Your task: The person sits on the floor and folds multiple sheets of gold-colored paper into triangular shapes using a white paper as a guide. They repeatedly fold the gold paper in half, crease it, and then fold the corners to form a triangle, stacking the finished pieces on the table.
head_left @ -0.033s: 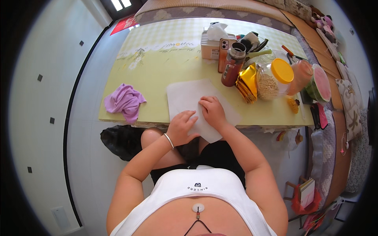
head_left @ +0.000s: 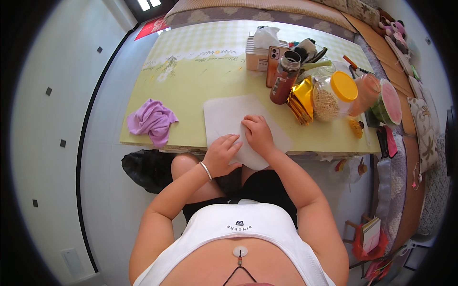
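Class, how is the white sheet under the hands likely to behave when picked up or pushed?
The white sheet looks thin and broad, so probably light and floppy. Mostly flat on the table, it would likely slide rather than roll. Its near end reaches past the table edge, so that part may bend easily.

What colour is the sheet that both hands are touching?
White; the sheet shows best in the head view.

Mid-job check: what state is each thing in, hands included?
White sheet: spread, near end past the table edge
Left hand: fingers bent over the sheet, grip unclear
Right hand: fingers bent on the sheet, grip unclear
Lilac cloth: crumpled
Red flask: upright, mouth uncovered
Clear jar: yellow lid on, partly filled
Watermelon: cut open
Smartphone: on end
Tissue box: tissue sticking out
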`<state>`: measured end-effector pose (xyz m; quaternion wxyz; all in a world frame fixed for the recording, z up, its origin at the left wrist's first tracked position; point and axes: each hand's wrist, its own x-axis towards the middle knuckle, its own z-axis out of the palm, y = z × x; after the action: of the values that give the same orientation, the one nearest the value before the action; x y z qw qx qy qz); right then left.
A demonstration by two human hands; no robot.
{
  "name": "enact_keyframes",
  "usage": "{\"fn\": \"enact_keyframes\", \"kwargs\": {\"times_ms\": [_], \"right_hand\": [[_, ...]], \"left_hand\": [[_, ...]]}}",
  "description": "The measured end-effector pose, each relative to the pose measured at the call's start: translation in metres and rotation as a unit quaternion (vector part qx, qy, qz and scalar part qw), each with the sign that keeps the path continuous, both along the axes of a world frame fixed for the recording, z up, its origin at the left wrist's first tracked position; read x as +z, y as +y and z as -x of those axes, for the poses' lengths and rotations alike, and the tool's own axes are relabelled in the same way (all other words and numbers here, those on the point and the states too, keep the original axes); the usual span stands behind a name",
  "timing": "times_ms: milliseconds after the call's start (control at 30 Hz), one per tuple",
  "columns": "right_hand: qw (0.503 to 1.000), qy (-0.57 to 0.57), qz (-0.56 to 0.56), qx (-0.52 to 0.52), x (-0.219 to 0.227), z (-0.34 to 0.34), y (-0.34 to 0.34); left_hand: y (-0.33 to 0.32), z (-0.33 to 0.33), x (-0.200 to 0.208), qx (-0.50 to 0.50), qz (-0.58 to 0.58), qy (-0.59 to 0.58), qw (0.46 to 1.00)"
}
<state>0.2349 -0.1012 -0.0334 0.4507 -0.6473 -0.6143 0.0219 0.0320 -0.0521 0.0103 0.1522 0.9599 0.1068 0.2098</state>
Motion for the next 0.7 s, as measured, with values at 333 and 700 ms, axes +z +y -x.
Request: {"fn": "enact_keyframes", "kwargs": {"times_ms": [333, 700], "right_hand": [[0.965, 0.124, 0.17, 0.154, 0.03, -0.026, -0.008], [0.925, -0.092, 0.277, 0.244, 0.049, -0.039, -0.059]], "left_hand": [[0.009, 0.009, -0.022, 0.019, -0.038, 0.012, 0.999], [0.082, 0.045, -0.033, -0.028, 0.38, -0.069, 0.922]]}}
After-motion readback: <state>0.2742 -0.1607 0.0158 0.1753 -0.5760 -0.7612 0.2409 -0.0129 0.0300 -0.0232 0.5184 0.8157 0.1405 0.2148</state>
